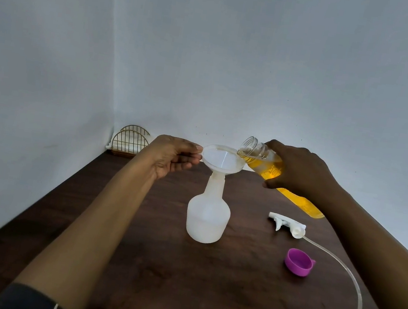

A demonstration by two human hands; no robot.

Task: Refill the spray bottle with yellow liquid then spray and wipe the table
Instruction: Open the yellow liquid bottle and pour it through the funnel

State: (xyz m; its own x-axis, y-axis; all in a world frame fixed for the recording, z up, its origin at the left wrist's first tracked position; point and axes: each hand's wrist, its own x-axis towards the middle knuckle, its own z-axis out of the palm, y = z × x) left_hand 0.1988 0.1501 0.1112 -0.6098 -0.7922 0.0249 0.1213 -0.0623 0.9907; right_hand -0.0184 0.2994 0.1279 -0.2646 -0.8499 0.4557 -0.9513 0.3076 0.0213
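My right hand is wrapped round the bottle of yellow liquid. The bottle is tipped nearly level, its long axis running from the base nearer me on the right to the open mouth on the left, just over the right rim of the funnel. My left hand pinches the funnel's opposite rim, steadying it in the neck of the spray bottle, which stands upright on the desk directly below. No stream shows; I judge a little more leftward tilt will pour. The spray head and purple cap lie apart on the right.
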